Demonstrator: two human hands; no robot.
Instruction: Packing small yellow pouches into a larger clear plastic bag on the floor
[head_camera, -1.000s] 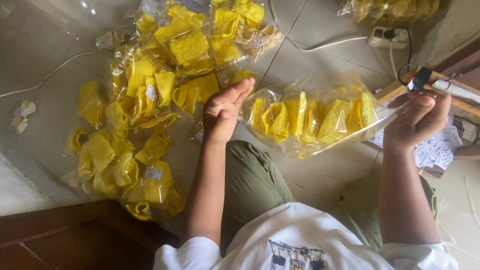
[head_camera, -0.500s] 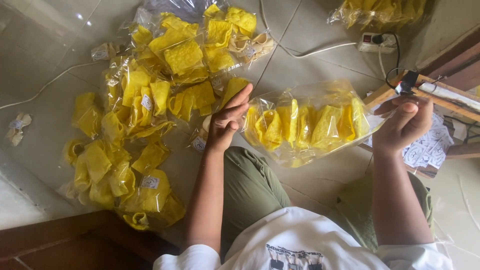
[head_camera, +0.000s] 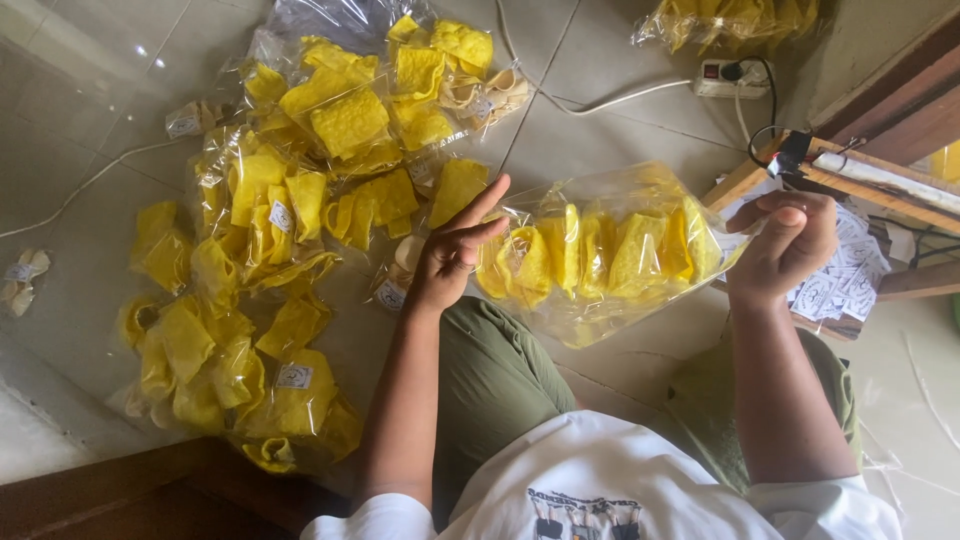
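Note:
A clear plastic bag of yellow crackers (head_camera: 610, 255) lies sideways in the air above my lap, between my two hands. My left hand (head_camera: 455, 250) rests against its left end, palm on the plastic and fingers stretched upward. Gripping the bag's right end is my right hand (head_camera: 785, 245), with fingers and thumb curled around the gathered plastic. My knees in green trousers (head_camera: 495, 385) are just below the bag.
Several filled bags of yellow crackers (head_camera: 300, 220) lie piled on the tiled floor at left. A power strip (head_camera: 735, 75) with a white cable sits at the top. At right stand a wooden bar device (head_camera: 860, 170) and small paper labels (head_camera: 840, 285).
Both hands keep the bag between them and have shifted only slightly. The right hand's fingers have curled tighter on the bag's end.

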